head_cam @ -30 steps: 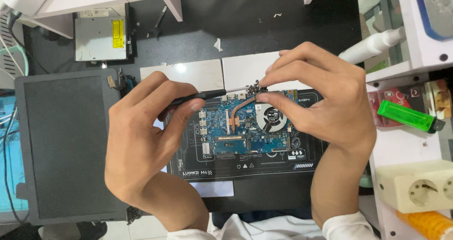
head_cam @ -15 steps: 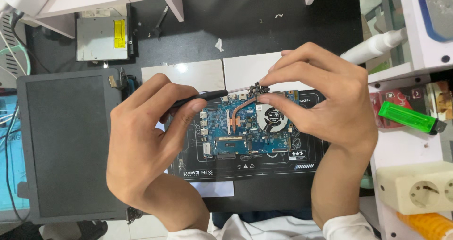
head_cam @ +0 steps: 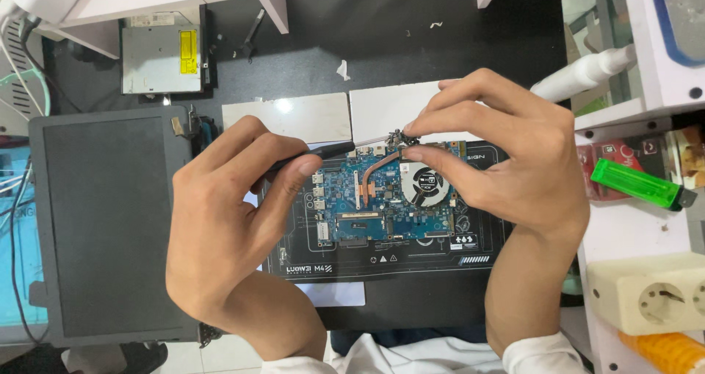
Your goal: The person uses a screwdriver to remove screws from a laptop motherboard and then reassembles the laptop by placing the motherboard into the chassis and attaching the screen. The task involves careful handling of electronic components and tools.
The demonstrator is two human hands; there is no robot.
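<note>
A blue laptop circuit board (head_cam: 367, 205) with a copper heat pipe (head_cam: 371, 172) and a round black fan (head_cam: 424, 184) lies on a black mat (head_cam: 382, 260). My left hand (head_cam: 228, 220) grips a thin black tool (head_cam: 323, 151) whose tip points right along the board's top edge. My right hand (head_cam: 507, 168) pinches a small dark metal part (head_cam: 400, 137) between thumb and fingers at the board's top edge, just above the fan. The tool tip nearly meets that part.
A dark laptop shell (head_cam: 103, 227) lies at the left. A silver optical drive (head_cam: 161, 51) sits at the back left. Two white tiles (head_cam: 290, 117) lie behind the board. At right, a white shelf holds a green lighter (head_cam: 635, 184), a power socket (head_cam: 653, 293) and a white tube (head_cam: 580, 76).
Both hands stay at the board's top edge; the tool and the pinched part shift only slightly, with the tool tip edging a little nearer the part.
</note>
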